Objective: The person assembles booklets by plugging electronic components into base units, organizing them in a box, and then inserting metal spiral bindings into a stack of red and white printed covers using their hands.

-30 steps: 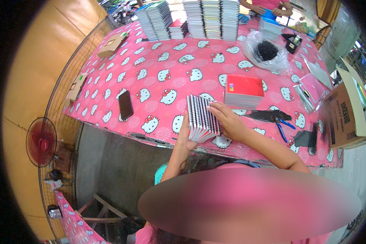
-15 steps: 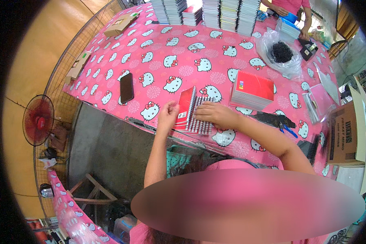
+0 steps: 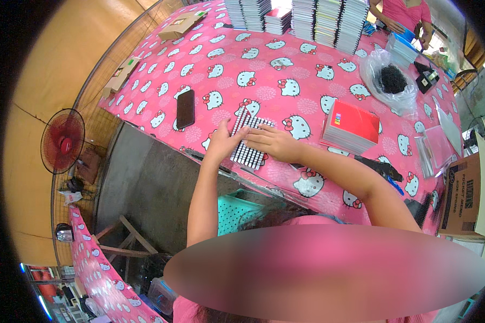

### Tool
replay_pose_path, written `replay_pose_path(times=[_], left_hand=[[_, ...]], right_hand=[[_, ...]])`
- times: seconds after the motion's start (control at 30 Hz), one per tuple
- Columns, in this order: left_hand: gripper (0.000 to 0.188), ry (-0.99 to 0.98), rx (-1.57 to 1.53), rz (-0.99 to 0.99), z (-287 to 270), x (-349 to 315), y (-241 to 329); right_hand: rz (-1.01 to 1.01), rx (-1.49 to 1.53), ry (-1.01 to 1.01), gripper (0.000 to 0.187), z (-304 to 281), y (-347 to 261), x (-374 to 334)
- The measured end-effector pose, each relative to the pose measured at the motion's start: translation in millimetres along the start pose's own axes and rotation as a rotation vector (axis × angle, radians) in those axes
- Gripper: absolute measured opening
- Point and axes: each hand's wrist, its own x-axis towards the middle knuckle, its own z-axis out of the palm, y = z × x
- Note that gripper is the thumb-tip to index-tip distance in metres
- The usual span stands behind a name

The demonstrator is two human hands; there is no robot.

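A small stack of spiral notebooks (image 3: 248,157) lies near the table's front edge, its rows of wire binding facing up. My left hand (image 3: 224,142) grips the stack's left side, thumb raised away from the fingers. Across the bindings lie the outstretched fingers of my right hand (image 3: 272,143), their tips meeting those of the left. The notebooks' covers are hidden from this angle. Right of my hands sits a thick pile of red-covered notebooks (image 3: 351,126).
A phone (image 3: 186,109) lies at left on the pink patterned tablecloth. Tall notebook stacks (image 3: 303,20) line the far side. At right are a plastic bag of black pieces (image 3: 392,79), a blue-handled tool (image 3: 395,184) and a cardboard box (image 3: 461,196). Another person (image 3: 404,15) works at the far right.
The notebooks have turned from showing red covers to showing only bindings. My left hand has come in against the stack beside my right hand. The whole view has shifted slightly.
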Motion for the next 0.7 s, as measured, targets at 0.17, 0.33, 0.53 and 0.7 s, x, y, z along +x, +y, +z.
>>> replay_pose_path(times=[0.17, 0.33, 0.53, 0.7], left_hand=[[0.090, -0.242, 0.088, -0.177, 2.9, 9.4, 13.8], [0.098, -0.200, 0.035, -0.196, 4.0, 31.9, -8.5], [0.102, -0.160, -0.218, -0.150, 6.4, 27.4, -17.9], [0.096, -0.063, 0.187, -0.071, 8.1, 14.7, -6.7]], right_hand=[[-0.007, -0.105, -0.060, 0.044, 0.1, 3.1, -8.0], [0.057, -0.282, -0.201, 0.048, 6.4, -6.1, 9.3], [0.080, -0.100, -0.206, 0.045, 7.7, -3.9, 8.6], [-0.038, -0.192, -0.176, 0.032, -7.6, 2.0, 2.2]])
